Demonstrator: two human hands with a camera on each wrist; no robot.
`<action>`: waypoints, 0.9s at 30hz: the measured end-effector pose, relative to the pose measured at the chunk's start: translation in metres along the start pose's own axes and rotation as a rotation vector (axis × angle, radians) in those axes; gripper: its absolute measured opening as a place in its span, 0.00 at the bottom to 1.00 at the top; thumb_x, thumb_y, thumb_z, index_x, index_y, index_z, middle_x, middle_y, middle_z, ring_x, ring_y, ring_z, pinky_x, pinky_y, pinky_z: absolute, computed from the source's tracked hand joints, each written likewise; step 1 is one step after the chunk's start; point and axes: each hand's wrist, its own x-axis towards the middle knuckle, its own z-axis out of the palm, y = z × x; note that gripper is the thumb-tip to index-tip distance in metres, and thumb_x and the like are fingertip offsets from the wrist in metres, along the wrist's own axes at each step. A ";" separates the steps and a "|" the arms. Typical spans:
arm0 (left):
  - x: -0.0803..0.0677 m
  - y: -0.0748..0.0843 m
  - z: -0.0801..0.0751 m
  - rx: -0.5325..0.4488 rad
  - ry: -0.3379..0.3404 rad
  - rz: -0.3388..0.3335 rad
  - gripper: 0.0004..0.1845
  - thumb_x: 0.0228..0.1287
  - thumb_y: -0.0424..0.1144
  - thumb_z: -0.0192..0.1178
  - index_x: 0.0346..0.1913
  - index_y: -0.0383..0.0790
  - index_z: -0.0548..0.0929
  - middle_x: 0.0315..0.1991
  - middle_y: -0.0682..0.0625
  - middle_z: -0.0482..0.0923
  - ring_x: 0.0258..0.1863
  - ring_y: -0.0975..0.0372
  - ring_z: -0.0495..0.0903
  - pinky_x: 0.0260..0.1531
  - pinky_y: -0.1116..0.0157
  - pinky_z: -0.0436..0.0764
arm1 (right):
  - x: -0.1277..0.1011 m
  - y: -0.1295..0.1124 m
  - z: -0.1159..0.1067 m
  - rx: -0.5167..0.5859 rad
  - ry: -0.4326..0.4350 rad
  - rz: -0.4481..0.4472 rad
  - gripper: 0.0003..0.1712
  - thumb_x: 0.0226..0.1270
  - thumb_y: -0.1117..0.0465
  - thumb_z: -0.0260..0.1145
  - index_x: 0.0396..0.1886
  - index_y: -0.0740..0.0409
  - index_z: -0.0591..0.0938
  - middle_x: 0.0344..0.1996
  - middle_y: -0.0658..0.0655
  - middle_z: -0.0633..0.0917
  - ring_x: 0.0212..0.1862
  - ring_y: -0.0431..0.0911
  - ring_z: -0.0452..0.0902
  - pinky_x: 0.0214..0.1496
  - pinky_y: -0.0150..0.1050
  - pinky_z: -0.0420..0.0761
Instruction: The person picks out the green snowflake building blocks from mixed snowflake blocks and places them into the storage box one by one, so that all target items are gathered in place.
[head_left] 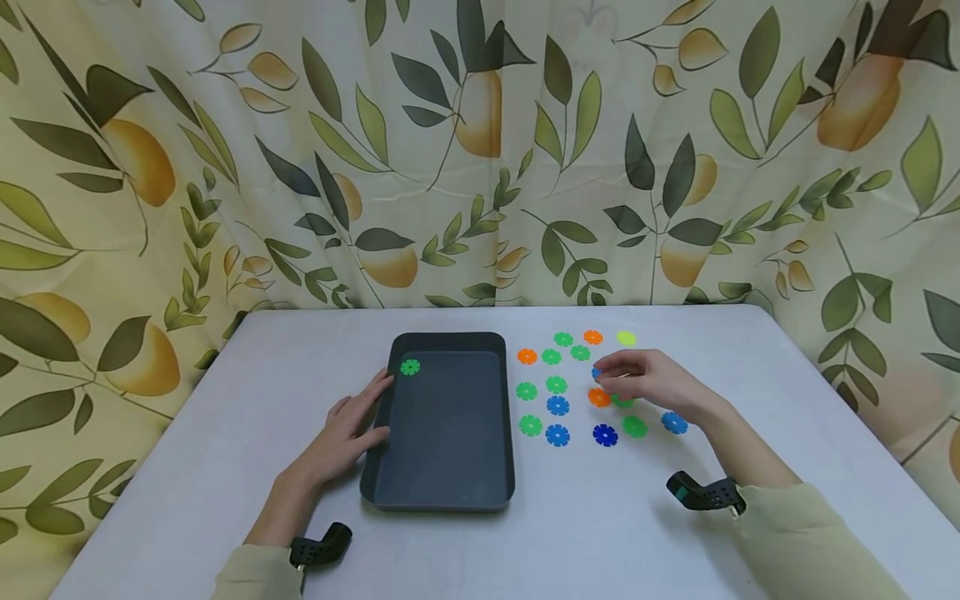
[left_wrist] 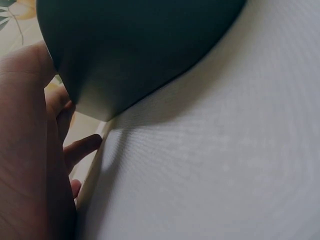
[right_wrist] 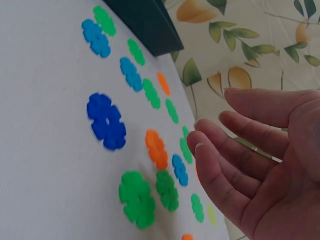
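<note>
A dark rectangular tray (head_left: 442, 450) lies on the white table, with one green notched disc (head_left: 410, 367) in its far left corner. My left hand (head_left: 339, 440) rests against the tray's left side, fingers extended and thumb at the rim. Right of the tray, my right hand (head_left: 656, 385) hovers over scattered notched plastic discs, its fingers loosely bent. In the right wrist view nothing lies between those fingers (right_wrist: 215, 175). Under the fingertips is a light blue disc (right_wrist: 180, 170), partly covered in the head view. Close by lie an orange disc (head_left: 598, 397) and a half-hidden green disc (head_left: 621, 402).
Several more discs spread over the table (head_left: 585, 517) right of the tray, among them a dark blue disc (head_left: 605, 435), a yellow disc (head_left: 626, 337) and a blue disc (head_left: 674, 422) beneath the right forearm. A leaf-and-fruit patterned curtain (head_left: 450, 208) hangs behind the table's far edge.
</note>
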 end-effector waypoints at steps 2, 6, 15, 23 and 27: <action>0.000 0.000 0.000 -0.001 -0.001 -0.001 0.39 0.70 0.42 0.57 0.80 0.43 0.57 0.81 0.46 0.48 0.77 0.49 0.53 0.67 0.38 0.43 | -0.004 0.004 -0.001 -0.010 0.001 0.007 0.30 0.71 0.53 0.67 0.64 0.68 0.76 0.53 0.62 0.83 0.51 0.53 0.81 0.50 0.42 0.80; 0.001 -0.001 -0.001 -0.005 -0.002 -0.002 0.39 0.69 0.42 0.57 0.80 0.43 0.57 0.81 0.46 0.48 0.77 0.48 0.53 0.67 0.38 0.42 | -0.011 0.011 -0.003 -0.009 -0.008 0.016 0.30 0.72 0.54 0.67 0.64 0.70 0.76 0.52 0.62 0.83 0.51 0.54 0.81 0.48 0.41 0.81; 0.001 -0.001 0.000 -0.005 0.001 -0.001 0.38 0.70 0.43 0.57 0.80 0.43 0.57 0.81 0.46 0.48 0.77 0.48 0.52 0.67 0.38 0.42 | -0.024 0.026 -0.009 -0.076 -0.022 0.022 0.28 0.70 0.56 0.68 0.63 0.69 0.77 0.51 0.60 0.84 0.52 0.52 0.80 0.51 0.40 0.79; 0.000 0.000 0.000 -0.013 0.005 -0.006 0.38 0.70 0.42 0.57 0.80 0.44 0.57 0.81 0.46 0.48 0.77 0.49 0.52 0.67 0.38 0.42 | -0.029 0.036 -0.009 -0.099 -0.028 0.018 0.28 0.67 0.58 0.72 0.60 0.70 0.78 0.47 0.57 0.85 0.48 0.51 0.79 0.47 0.34 0.79; 0.000 0.000 0.000 -0.013 0.001 -0.004 0.38 0.70 0.43 0.57 0.80 0.44 0.57 0.81 0.46 0.48 0.77 0.48 0.52 0.67 0.38 0.42 | -0.031 0.039 -0.006 -0.110 -0.021 0.002 0.26 0.64 0.61 0.73 0.58 0.71 0.79 0.44 0.56 0.86 0.45 0.50 0.78 0.45 0.33 0.79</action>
